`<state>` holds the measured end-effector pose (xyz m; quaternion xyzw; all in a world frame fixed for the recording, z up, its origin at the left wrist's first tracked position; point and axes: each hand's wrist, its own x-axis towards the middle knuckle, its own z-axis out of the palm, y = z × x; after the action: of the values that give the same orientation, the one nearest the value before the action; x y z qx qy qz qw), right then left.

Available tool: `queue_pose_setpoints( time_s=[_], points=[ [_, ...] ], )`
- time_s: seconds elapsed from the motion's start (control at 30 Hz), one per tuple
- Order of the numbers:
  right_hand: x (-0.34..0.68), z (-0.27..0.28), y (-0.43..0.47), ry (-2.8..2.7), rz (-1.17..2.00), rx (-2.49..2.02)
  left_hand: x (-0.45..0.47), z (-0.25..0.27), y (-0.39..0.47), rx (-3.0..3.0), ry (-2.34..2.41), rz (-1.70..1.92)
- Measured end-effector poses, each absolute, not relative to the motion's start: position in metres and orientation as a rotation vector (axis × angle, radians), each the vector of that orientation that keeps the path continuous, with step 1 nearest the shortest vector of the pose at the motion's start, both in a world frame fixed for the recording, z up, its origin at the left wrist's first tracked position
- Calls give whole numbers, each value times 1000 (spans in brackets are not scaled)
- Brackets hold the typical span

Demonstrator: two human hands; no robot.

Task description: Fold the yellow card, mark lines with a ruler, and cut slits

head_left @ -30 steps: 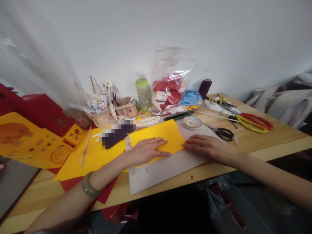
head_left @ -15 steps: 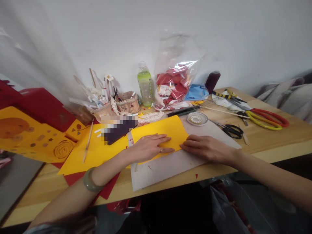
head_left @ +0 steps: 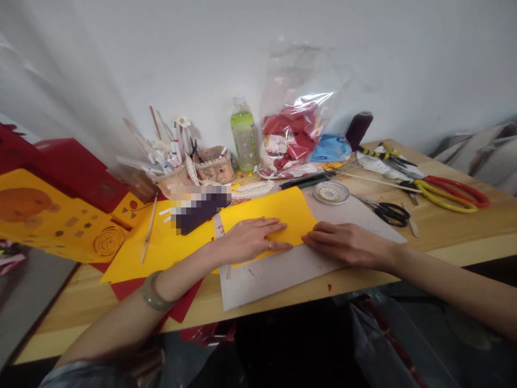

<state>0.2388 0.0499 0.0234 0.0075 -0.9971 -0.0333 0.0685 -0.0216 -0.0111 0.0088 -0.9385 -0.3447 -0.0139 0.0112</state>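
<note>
The yellow sheet is laid on the grey board, its long axis set roughly side to side, with the right end tipped slightly away. Its middle and near edge are covered by the left hand, flat, fingers a little spread, nothing gripped. The right-hand near corner is met by the bunched fingertips of the right hand; whether paper is pinched there cannot be told (the tips are curled out of sight). Whether the sheet is folded double cannot be made out, and the dark pouch is partly pixelated.
</note>
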Motion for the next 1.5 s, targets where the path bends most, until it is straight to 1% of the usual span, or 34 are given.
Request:
queue_pose_setpoints(
  time_s=[0.33, 0.47, 0.6, 0.7, 0.8, 0.87, 0.97, 1.17, 1.33, 1.5],
  points=[
    [238, 26, 52, -3065, -27, 39, -21, 11, -13, -2934, -1046, -30],
    [242, 27, 57, -3075, 52, 37, -21, 12, -13, -2977, -1076, -68],
    [245, 26, 59, -3015, 201, -30, -22, 10, -12, -3020, -1099, -116],
    [246, 25, 61, -2899, 343, -178, -24, 8, -11, -3038, -1084, -165],
    [238, 27, 69, -2693, 436, -462, -25, 7, -10, -3050, -1058, -192],
    [223, 31, 78, -2546, 492, -630, -26, 7, -10, -3051, -1046, -206],
    [189, 34, 92, -2431, 588, -722, -25, 7, -10, -3044, -1046, -216],
    [138, 15, 102, -2454, 583, -703, -25, 8, -9, -3069, -1034, -212],
    [144, -9, 102, -2599, 543, -530, -25, 6, -9, -3068, -1077, -215],
    [149, -17, 106, -2680, 519, -401, -24, 6, -9, -3082, -1109, -224]
  ],
)
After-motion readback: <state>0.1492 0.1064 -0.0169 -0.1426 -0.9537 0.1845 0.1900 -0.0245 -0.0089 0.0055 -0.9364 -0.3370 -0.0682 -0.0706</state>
